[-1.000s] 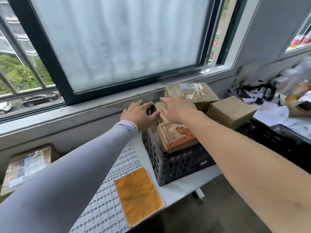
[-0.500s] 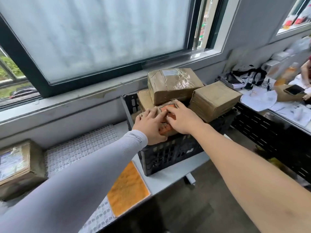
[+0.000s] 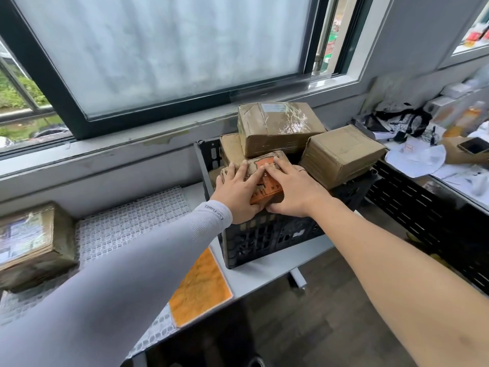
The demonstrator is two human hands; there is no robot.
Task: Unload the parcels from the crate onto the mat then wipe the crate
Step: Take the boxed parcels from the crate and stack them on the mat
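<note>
On the black crate [image 3: 267,234]: two hands laid on a small parcel with an orange label [image 3: 264,178].

By the window, on the white desk [image 3: 264,271], crate packed full of brown parcels. Left hand [image 3: 235,197], in a grey sleeve [image 3: 148,260], flat on the left part of the small parcel, fingers straight, thumb down at its near edge. Right hand [image 3: 293,192] flat on the right part, fingers spread on top, thumb tucked under the near edge. Behind it, a big taped parcel [image 3: 277,125] on top of the pile, a flat parcel [image 3: 230,149] below that, a square parcel [image 3: 341,154] leaning at the right. To the left, a white mesh mat [image 3: 127,223] on the desk with one parcel [image 3: 31,245] lying on it. Orange cloth [image 3: 198,287] on the mat's near edge.
</note>
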